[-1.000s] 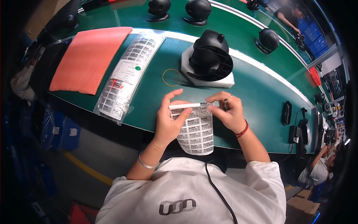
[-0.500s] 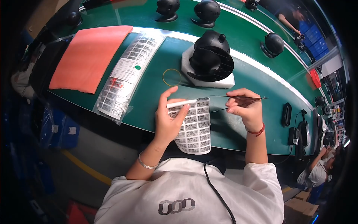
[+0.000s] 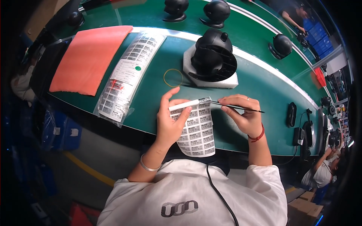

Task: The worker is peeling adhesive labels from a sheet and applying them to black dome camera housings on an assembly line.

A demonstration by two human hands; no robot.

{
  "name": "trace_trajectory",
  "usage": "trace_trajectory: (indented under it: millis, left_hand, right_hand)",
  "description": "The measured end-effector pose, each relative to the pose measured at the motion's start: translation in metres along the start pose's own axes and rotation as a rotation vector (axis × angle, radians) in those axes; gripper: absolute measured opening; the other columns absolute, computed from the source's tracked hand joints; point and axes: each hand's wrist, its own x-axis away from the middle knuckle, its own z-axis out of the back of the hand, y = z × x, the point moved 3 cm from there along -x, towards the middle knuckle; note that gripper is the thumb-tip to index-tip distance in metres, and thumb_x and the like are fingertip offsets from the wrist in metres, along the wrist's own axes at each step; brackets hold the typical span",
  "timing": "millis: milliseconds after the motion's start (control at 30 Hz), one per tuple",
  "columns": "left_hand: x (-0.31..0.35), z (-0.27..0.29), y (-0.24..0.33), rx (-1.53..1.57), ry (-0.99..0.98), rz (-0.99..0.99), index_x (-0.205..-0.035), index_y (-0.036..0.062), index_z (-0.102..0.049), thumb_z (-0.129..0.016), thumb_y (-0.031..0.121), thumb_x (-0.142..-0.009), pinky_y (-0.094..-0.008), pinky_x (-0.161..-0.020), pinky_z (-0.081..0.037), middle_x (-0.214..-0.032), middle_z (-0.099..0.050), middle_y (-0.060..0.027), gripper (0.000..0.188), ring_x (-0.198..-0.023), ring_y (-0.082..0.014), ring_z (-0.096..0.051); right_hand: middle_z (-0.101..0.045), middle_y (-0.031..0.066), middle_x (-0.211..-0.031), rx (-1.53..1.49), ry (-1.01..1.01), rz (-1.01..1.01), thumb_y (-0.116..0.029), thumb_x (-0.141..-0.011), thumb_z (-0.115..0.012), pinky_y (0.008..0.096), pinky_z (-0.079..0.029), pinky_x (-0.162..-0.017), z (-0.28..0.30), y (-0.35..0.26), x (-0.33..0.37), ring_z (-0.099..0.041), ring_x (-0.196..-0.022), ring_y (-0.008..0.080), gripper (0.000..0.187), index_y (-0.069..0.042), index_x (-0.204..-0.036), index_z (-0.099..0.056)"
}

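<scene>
Between its thumb and fingers my left hand [image 3: 172,118] grips a sheet of labels [image 3: 198,132], its top rolled over into a white edge and its lower part hanging free. My right hand [image 3: 243,115] pinches dark tweezers [image 3: 237,107], whose tips meet the label at the sheet's top right corner. Whether that label is lifted off cannot be made out. Beyond the hands, a black rounded device [image 3: 213,56] rests on a white foam block [image 3: 226,83]. A yellow rubber band [image 3: 173,77] lies on the green bench left of the foam.
An orange-pink foam sheet [image 3: 90,60] and a clear bag of label sheets [image 3: 128,75] lie at left. More black devices [image 3: 216,13] stand on the green conveyor at the back. Black adapters with cables [image 3: 299,135] sit at right. Other people [image 3: 320,175] work farther off.
My right hand has brought the tweezers left to the sheet's top corner, and their arms have closed together. The devices on the conveyor have shifted right. My left hand stays about where it was.
</scene>
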Motion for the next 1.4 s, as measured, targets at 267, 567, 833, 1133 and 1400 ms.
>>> trace_trajectory:
  millis: [267, 567, 833, 1133, 1400]
  left_hand:
    - [0.0, -0.003, 0.004, -0.117, -0.086, -0.073, -0.139, 0.0026, -0.034, -0.06, -0.007, -0.086, -0.0261, -0.082, -0.049, -0.101, -0.064, -0.0127, 0.06, -0.093, -0.0136, -0.061]
    - [0.0, -0.004, 0.006, -0.088, -0.104, -0.042, -0.135, 0.0013, -0.038, -0.061, -0.006, -0.086, -0.0257, -0.081, -0.05, -0.1, -0.064, -0.0119, 0.054, -0.091, -0.0127, -0.061]
    - [0.001, -0.003, 0.008, -0.073, -0.11, -0.034, -0.133, 0.0006, -0.041, -0.062, -0.005, -0.086, -0.0258, -0.082, -0.049, -0.1, -0.063, -0.0115, 0.051, -0.093, -0.0125, -0.06]
    - [0.001, -0.002, 0.006, -0.069, -0.095, -0.069, -0.132, 0.001, -0.044, -0.062, -0.007, -0.085, -0.0276, -0.078, -0.051, -0.098, -0.067, -0.0134, 0.051, -0.088, -0.0154, -0.065]
    - [0.001, -0.003, 0.006, -0.064, -0.098, -0.073, -0.131, 0.0007, -0.044, -0.062, -0.006, -0.085, -0.0276, -0.077, -0.052, -0.098, -0.067, -0.0133, 0.05, -0.088, -0.0154, -0.065]
  right_hand:
    - [-0.071, 0.0144, -0.089, 0.234, 0.226, 0.213, 0.014, -0.071, -0.066, 0.0287, -0.055, -0.072, 0.002, -0.013, 0.0, -0.07, -0.082, 0.024, 0.022, 0.001, -0.088, -0.07]
    - [-0.07, 0.0123, -0.088, 0.479, 0.196, 0.441, 0.013, -0.066, -0.07, 0.031, -0.056, -0.069, -0.021, 0.004, -0.005, -0.07, -0.08, 0.0257, 0.029, -0.001, -0.092, -0.07]
    - [-0.071, 0.0134, -0.094, 0.521, 0.201, 0.395, 0.013, -0.067, -0.069, 0.0293, -0.055, -0.069, -0.023, 0.015, -0.008, -0.07, -0.083, 0.0249, 0.03, -0.001, -0.094, -0.07]
    - [-0.071, 0.0136, -0.096, 0.518, 0.204, 0.375, 0.013, -0.067, -0.069, 0.0288, -0.055, -0.07, -0.024, 0.02, -0.01, -0.07, -0.084, 0.0248, 0.032, -0.001, -0.095, -0.071]
    - [-0.071, 0.0108, -0.094, 0.413, 0.23, 0.303, 0.011, -0.07, -0.07, 0.029, -0.054, -0.069, -0.025, 0.027, -0.008, -0.07, -0.082, 0.0237, 0.029, -0.003, -0.095, -0.07]
